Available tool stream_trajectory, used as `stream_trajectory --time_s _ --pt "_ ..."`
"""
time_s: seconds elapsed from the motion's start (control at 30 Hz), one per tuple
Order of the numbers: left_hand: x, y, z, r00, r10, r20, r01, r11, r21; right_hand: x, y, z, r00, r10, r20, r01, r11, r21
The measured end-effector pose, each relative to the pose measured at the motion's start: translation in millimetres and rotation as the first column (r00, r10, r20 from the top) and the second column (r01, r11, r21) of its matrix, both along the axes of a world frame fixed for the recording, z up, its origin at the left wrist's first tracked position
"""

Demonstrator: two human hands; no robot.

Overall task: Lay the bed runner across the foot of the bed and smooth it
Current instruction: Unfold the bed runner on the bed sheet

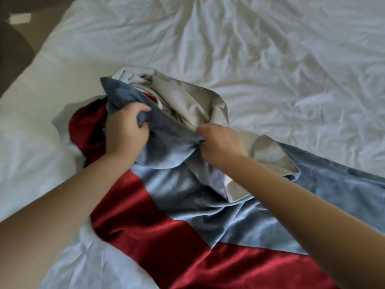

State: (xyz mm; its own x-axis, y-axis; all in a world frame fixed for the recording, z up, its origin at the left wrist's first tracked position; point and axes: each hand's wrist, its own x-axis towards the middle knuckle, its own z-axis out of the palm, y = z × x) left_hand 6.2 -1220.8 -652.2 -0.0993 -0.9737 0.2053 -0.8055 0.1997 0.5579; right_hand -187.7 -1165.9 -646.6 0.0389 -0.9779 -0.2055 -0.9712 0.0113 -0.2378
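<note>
Hands, left hand [125, 128] and right hand [220, 144], clutch bunched bed runner [187, 197] folds.

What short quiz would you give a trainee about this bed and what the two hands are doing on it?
1. True or false: the blue and red velvety bed runner lies flat and smooth.
2. What does the left hand grip? A: the runner's blue fabric. B: a pillow. C: nothing.
3. Short answer: counting the right hand, how many hands hold the runner?

Key
1. False: it is bunched up on the wrinkled white sheet, with its pale lining showing.
2. A.
3. Two: the right hand pinches a fold of the blue fabric.
</note>
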Motion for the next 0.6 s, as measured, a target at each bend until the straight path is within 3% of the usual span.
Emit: stream_trajectory --time_s 0.1,0.2,0.33,0.47,0.53,0.6 --pt "-37 27 21 0.983 -0.120 -0.139 0.119 0.993 -0.019 -46 30 23 0.991 -0.132 -0.038 0.132 0.991 0.006" --pt "-79 72 40 0.904 -0.306 -0.300 0.321 0.947 0.003 -96 79 42 0.943 -0.319 -0.095 0.321 0.947 0.009" --pt "-125 144 56 0.739 -0.535 -0.410 0.614 0.785 0.084 -148 136 46 0.867 -0.440 -0.234 0.487 0.848 0.211" --pt "-141 188 54 0.658 -0.698 -0.283 0.746 0.553 0.372 -163 139 44 0.866 -0.489 -0.101 0.492 0.801 0.341" --pt "-132 195 50 0.601 -0.776 -0.190 0.757 0.476 0.448 -155 117 46 0.832 -0.555 0.011 0.534 0.805 0.259" --pt "-119 189 49 0.588 -0.804 -0.096 0.760 0.507 0.406 -138 86 55 0.827 -0.549 0.124 0.542 0.836 0.086"
